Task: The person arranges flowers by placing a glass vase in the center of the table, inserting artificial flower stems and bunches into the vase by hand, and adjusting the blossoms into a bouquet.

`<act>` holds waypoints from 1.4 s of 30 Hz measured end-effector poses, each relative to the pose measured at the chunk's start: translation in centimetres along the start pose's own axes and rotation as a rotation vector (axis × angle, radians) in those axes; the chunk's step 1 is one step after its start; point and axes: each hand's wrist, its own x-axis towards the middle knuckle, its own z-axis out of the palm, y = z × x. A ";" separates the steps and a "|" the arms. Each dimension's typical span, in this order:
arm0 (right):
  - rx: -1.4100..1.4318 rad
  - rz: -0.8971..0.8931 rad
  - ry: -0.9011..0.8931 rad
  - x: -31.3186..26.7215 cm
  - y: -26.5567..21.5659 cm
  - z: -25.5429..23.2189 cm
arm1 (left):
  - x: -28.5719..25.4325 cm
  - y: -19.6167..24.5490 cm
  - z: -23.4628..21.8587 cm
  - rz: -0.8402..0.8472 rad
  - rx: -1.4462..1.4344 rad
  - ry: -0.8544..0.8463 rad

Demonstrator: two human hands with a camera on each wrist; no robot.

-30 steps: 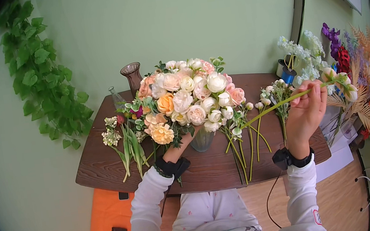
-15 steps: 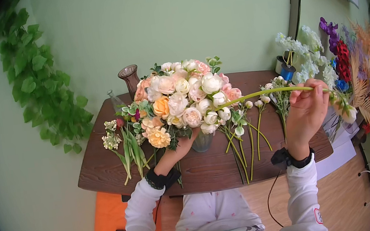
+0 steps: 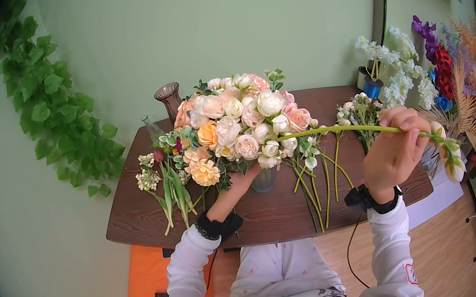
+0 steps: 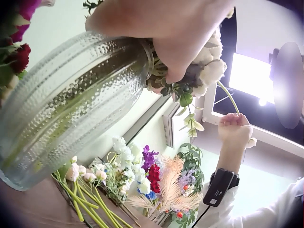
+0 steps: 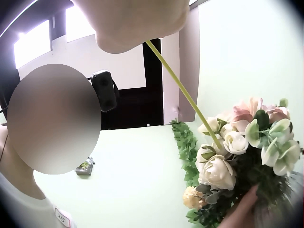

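Note:
In the head view my right hand [image 3: 395, 149] pinches the long green stem of a white flower [image 3: 453, 165], whose blooms hang beyond the fingers on the right. The stem's other end overlaps the white roses of a large bouquet [image 3: 229, 128]. That bouquet, in cream, pink and peach, stands in a ribbed clear glass vase [image 4: 71, 90]. Beneath the blooms my left hand [image 3: 235, 192] grips the bouquet at the vase's mouth, its thumb close to the rim in the left wrist view. Flowers hide most of its fingers in the head view.
Several tulips [image 3: 177, 195] lie left on the dark wooden table [image 3: 132, 213]; cut stems with white buds [image 3: 329, 190] lie right of the vase. Behind stand a purple-tinted vase [image 3: 169, 100] and a small clear bottle [image 3: 151, 127]. Colourful flowers [image 3: 444, 67] crowd the right side.
The flower's stem has swung from slanting down-left to nearly level, its end now at the bouquet. Its blooms have dropped lower on the right. My left hand stays under the bouquet.

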 end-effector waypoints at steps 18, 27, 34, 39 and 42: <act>-0.273 -0.225 -0.520 -0.8 0.0 0.8 | 0.2 -0.6 -0.2 -0.106 -0.287 0.101; -0.345 -0.265 -0.614 -1.5 0.0 2.1 | -0.2 -1.5 -0.1 -0.177 -0.435 0.152; -0.404 -0.325 -0.680 -2.5 1.5 3.3 | 1.0 -4.5 1.6 0.072 -0.009 0.337; -0.402 -0.340 -0.684 -2.2 1.7 3.5 | 1.0 -3.6 0.9 0.194 0.499 0.376; -0.409 -0.330 -0.678 -2.1 1.6 3.2 | 1.2 -2.9 0.5 0.263 0.801 0.388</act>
